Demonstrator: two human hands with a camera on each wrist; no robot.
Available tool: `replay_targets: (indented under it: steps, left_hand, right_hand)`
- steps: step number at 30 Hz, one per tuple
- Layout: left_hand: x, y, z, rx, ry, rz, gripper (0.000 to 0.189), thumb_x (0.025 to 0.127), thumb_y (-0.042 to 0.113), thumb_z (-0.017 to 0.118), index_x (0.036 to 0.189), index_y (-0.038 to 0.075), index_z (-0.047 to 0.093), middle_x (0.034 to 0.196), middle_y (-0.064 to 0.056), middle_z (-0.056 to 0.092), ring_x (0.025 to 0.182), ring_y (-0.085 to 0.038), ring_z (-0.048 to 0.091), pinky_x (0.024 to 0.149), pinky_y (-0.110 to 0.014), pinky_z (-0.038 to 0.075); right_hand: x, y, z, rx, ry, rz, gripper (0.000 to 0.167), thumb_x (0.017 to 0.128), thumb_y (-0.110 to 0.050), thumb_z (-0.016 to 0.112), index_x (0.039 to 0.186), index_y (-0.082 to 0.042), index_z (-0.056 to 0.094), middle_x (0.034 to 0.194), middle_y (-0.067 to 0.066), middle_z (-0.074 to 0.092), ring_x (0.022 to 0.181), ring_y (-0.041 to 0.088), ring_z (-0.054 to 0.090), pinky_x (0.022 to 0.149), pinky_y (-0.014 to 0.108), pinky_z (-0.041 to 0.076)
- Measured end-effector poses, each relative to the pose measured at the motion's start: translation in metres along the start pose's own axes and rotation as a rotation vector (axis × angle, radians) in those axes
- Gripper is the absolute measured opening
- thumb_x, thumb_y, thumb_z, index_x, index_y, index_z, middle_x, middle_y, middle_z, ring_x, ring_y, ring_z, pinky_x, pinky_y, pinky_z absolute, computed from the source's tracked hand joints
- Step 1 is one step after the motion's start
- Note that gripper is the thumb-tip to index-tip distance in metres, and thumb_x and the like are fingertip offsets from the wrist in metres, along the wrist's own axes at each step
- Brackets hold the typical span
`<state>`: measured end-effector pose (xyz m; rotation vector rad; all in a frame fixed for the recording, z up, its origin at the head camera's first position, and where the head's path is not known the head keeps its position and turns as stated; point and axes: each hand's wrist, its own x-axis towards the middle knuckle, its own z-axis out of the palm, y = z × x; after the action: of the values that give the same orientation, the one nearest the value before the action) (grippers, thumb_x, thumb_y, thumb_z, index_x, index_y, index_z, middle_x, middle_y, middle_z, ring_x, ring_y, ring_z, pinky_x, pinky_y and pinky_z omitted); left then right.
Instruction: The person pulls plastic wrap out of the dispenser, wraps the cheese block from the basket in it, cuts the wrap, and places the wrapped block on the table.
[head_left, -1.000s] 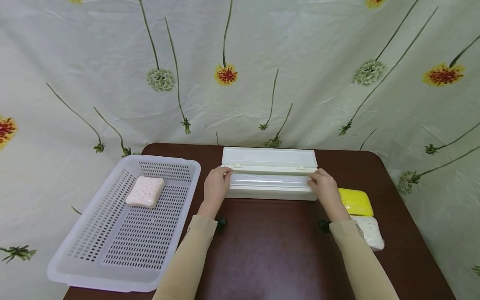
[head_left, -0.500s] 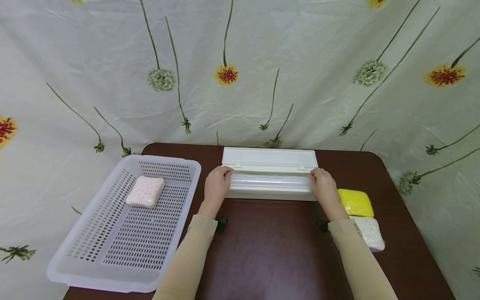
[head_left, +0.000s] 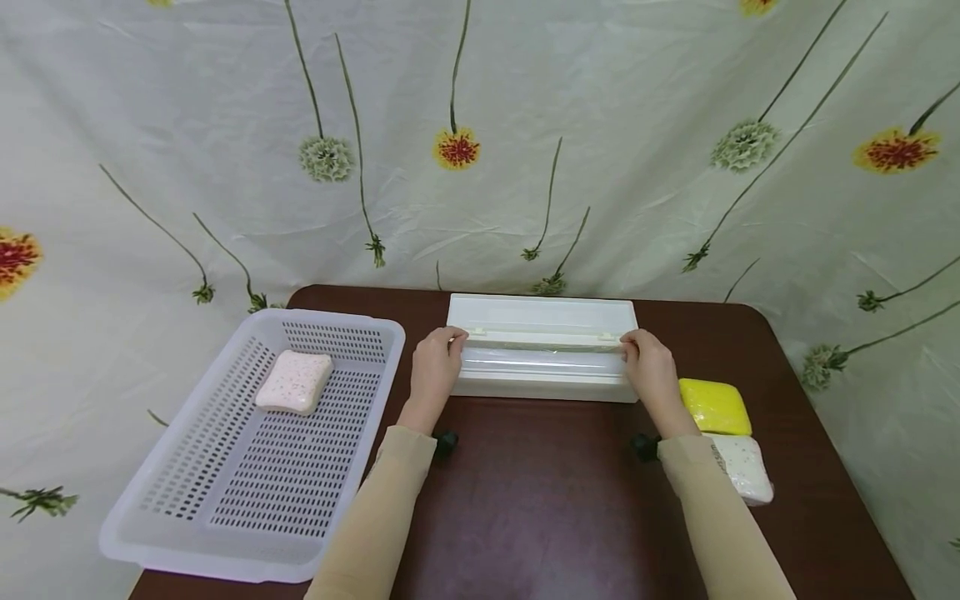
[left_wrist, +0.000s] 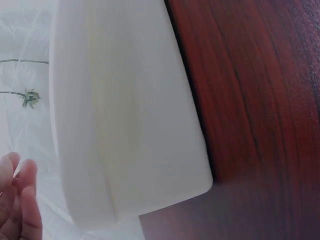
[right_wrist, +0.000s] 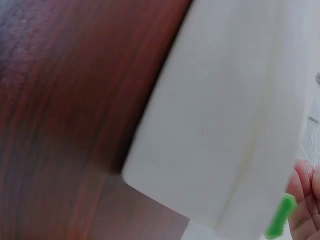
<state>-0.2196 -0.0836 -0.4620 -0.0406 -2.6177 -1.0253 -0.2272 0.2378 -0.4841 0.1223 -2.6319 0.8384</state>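
A long white cling film dispenser (head_left: 540, 388) lies at the back of the table, its lid (head_left: 542, 312) tipped back. Clear cling film (head_left: 540, 358) lies over its top and stretches between the two hands. My left hand (head_left: 433, 367) pinches the film at the left end with thumb and fingers. At the right end, my right hand (head_left: 649, 367) pinches the other corner. In the left wrist view, the fingertips (left_wrist: 29, 175) meet beside the dispenser's white side. A small green piece (right_wrist: 281, 216) shows by the right fingers in the right wrist view.
At the left stands a white perforated plastic basket (head_left: 348, 467) holding a speckled white wrapped block (head_left: 294, 382). By the right forearm lie a yellow wrapped block (head_left: 715, 407) and another speckled white one (head_left: 742, 468). A flower-patterned cloth (head_left: 495, 208) hangs behind the dark brown table (head_left: 540, 500).
My right fingers have closed from a looser hold into a pinch and moved slightly up. The film's edge has risen a little between the hands. Basket and blocks have stayed put.
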Motion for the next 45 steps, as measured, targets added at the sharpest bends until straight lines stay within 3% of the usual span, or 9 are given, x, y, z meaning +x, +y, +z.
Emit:
replay_targets:
  steps: [4,8,13,16,18,23,29,39,45]
  left_hand:
    - [0.002,0.006,-0.003,-0.022,0.007,0.003,0.017,0.098,0.016,0.06,0.103,0.004,0.072,0.091,-0.013,0.074,0.078,-0.028,0.07,0.066,-0.04,0.055]
    - [0.005,0.013,-0.009,-0.04,0.037,0.046,0.016,0.098,0.014,0.06,0.101,0.003,0.071,0.089,-0.012,0.074,0.081,-0.028,0.07,0.068,-0.04,0.055]
    - [0.007,0.02,-0.017,-0.053,0.068,0.084,0.016,0.099,0.013,0.059,0.102,0.003,0.071,0.092,-0.012,0.074,0.084,-0.029,0.069,0.072,-0.041,0.056]
    - [0.009,0.024,-0.022,-0.074,0.093,0.123,0.017,0.099,0.012,0.059,0.103,0.002,0.071,0.093,-0.012,0.074,0.084,-0.029,0.069,0.072,-0.041,0.056]
    - [0.01,0.026,-0.025,-0.079,0.112,0.159,0.017,0.099,0.012,0.058,0.105,0.002,0.071,0.095,-0.012,0.073,0.085,-0.028,0.069,0.073,-0.04,0.056]
    - [0.013,0.033,-0.033,-0.09,0.173,0.246,0.017,0.099,0.011,0.058,0.107,0.003,0.071,0.099,-0.014,0.072,0.084,-0.027,0.068,0.071,-0.037,0.057]
    - [0.018,0.042,-0.044,-0.128,0.272,0.356,0.017,0.098,0.008,0.058,0.105,0.001,0.071,0.099,-0.015,0.071,0.084,-0.028,0.068,0.071,-0.037,0.057]
    - [0.029,0.062,-0.065,-0.137,0.384,0.502,0.019,0.099,0.007,0.057,0.108,-0.001,0.071,0.106,-0.017,0.073,0.084,-0.029,0.07,0.065,-0.037,0.055]
    - [0.037,0.077,-0.08,-0.122,0.441,0.576,0.021,0.1,0.009,0.056,0.109,-0.001,0.072,0.11,-0.015,0.073,0.094,-0.028,0.071,0.073,-0.038,0.058]
  right_hand:
    - [0.001,-0.001,-0.009,0.03,-0.027,-0.079,0.02,0.096,0.002,0.057,0.111,0.005,0.069,0.095,0.019,0.063,0.079,0.03,0.059,0.074,0.045,0.054]
    - [0.002,-0.002,-0.02,0.033,-0.038,-0.171,0.022,0.092,0.004,0.061,0.111,0.004,0.072,0.098,0.016,0.062,0.081,0.028,0.061,0.071,0.042,0.055]
    - [0.005,-0.003,-0.03,0.04,0.074,-0.229,0.014,0.084,0.002,0.074,0.098,0.004,0.075,0.093,0.014,0.063,0.079,0.027,0.063,0.068,0.041,0.055]
    - [0.008,-0.006,-0.034,0.047,0.174,-0.211,0.01,0.084,-0.002,0.075,0.092,0.003,0.076,0.091,0.014,0.065,0.078,0.028,0.064,0.068,0.036,0.055]
    - [0.01,-0.008,-0.037,0.054,0.222,-0.176,0.009,0.085,-0.005,0.074,0.091,0.003,0.076,0.09,0.014,0.066,0.079,0.028,0.064,0.069,0.026,0.053]
    - [0.017,-0.02,-0.046,0.111,0.275,-0.099,0.01,0.088,-0.007,0.072,0.092,0.002,0.076,0.093,0.015,0.067,0.083,0.029,0.064,0.071,0.007,0.036]
    - [0.028,-0.035,-0.061,0.174,0.322,-0.086,0.012,0.088,-0.007,0.072,0.09,0.004,0.076,0.094,0.018,0.069,0.084,0.032,0.064,0.07,0.009,0.036]
    - [0.045,-0.054,-0.086,0.264,0.431,-0.123,0.016,0.089,-0.009,0.071,0.096,0.005,0.075,0.101,0.018,0.07,0.096,0.03,0.066,0.079,-0.002,0.04]
    - [0.05,-0.064,-0.104,0.297,0.48,-0.141,0.018,0.092,-0.012,0.069,0.098,0.004,0.076,0.105,0.016,0.071,0.1,0.026,0.065,0.076,0.001,0.042]
